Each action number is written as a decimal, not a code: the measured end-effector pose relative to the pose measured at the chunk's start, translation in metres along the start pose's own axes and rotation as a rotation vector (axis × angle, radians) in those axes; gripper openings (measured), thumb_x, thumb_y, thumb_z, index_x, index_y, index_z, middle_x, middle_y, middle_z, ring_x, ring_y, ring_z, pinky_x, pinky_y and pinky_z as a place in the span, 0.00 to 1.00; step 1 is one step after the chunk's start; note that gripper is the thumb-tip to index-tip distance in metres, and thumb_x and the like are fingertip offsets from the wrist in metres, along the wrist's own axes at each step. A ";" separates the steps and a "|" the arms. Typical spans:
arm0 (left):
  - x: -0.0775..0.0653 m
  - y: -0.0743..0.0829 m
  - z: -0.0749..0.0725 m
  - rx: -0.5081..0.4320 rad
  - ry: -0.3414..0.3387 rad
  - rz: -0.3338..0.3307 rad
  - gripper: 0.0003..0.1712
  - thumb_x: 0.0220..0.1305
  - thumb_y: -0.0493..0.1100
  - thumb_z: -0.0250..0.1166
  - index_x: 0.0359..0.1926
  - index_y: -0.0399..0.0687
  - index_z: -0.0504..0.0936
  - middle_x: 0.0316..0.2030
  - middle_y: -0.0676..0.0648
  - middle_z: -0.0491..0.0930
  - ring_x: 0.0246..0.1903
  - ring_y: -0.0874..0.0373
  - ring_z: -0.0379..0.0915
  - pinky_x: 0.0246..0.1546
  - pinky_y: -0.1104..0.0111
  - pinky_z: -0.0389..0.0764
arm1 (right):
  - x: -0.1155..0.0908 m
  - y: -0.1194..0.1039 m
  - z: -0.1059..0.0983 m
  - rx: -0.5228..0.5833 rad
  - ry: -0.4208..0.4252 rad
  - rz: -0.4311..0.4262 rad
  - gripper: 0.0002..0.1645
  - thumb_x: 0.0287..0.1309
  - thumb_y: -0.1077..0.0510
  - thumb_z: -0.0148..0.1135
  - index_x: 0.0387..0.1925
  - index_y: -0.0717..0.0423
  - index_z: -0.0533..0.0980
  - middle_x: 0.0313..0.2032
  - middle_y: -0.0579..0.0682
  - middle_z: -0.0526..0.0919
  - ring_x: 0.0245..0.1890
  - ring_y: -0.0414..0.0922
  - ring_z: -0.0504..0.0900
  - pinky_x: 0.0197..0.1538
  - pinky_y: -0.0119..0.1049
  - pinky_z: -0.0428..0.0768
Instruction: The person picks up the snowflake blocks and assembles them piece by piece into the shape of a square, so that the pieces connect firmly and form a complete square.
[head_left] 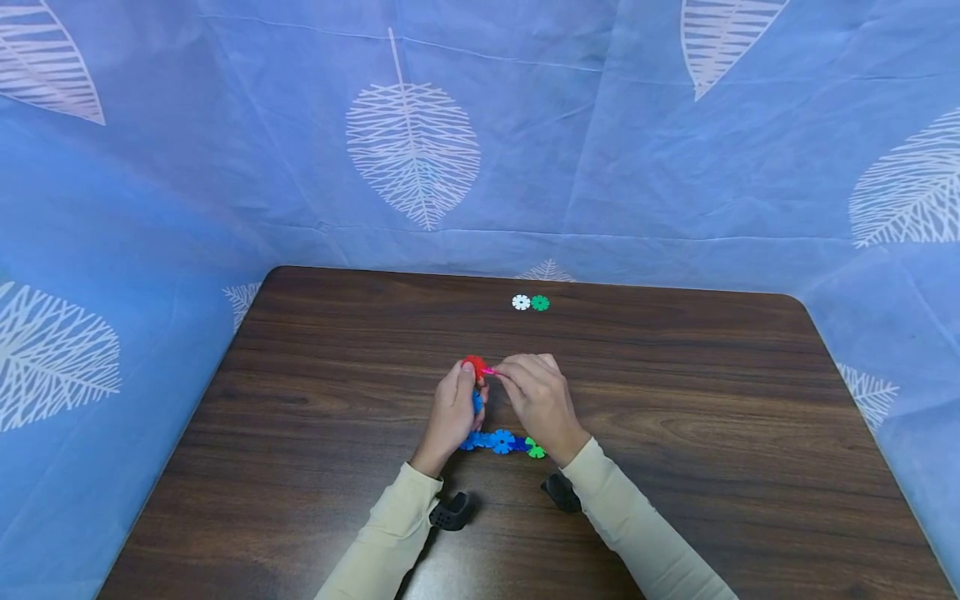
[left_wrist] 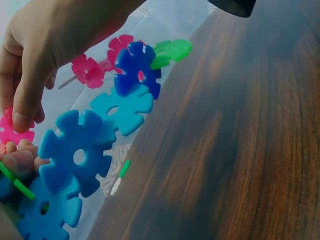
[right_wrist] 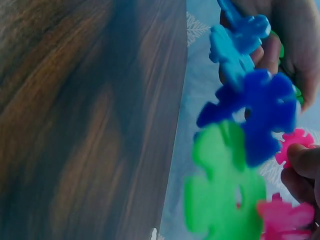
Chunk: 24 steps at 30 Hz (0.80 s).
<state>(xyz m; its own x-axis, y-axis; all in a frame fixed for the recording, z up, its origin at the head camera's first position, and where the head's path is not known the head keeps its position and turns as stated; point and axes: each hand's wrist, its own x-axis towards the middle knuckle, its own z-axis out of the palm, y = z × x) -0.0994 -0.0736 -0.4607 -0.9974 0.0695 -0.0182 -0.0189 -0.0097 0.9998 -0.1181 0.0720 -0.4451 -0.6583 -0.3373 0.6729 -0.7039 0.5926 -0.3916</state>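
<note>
My left hand [head_left: 450,408] grips a linked chain of plastic snowflake discs, with a red disc [head_left: 474,364] at its thumb. Light blue discs [left_wrist: 77,152] run along the chain to a dark blue disc [left_wrist: 137,70] and a light green disc [left_wrist: 171,52], with pink discs [left_wrist: 89,71] beyond. My right hand [head_left: 540,400] pinches a pink disc [right_wrist: 294,142] between thumb and fingers, right beside the red one. Fingers hide part of where the two meet. In the head view, the chain's blue stretch [head_left: 501,442] hangs between the wrists.
A white disc [head_left: 521,302] and a darker green disc [head_left: 540,302] lie side by side near the far edge of the brown wooden table [head_left: 675,367]. Blue leaf-patterned cloth [head_left: 525,150] surrounds the table's back and sides. Black wrist devices [head_left: 452,511] sit under both sleeves.
</note>
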 end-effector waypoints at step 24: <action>-0.006 0.018 0.001 0.025 -0.057 0.012 0.16 0.77 0.42 0.36 0.43 0.33 0.64 0.25 0.25 0.67 0.08 0.61 0.60 0.11 0.76 0.67 | 0.002 0.005 -0.006 0.040 -0.101 -0.026 0.09 0.49 0.64 0.69 0.35 0.56 0.83 0.36 0.48 0.86 0.41 0.43 0.83 0.49 0.39 0.80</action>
<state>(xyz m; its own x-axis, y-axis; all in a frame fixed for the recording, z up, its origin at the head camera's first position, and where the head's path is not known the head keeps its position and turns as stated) -0.0937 -0.0731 -0.4425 -0.9919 0.1265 -0.0059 -0.0041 0.0143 0.9999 -0.1212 0.0784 -0.4420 -0.6621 -0.4255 0.6169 -0.7296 0.5542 -0.4008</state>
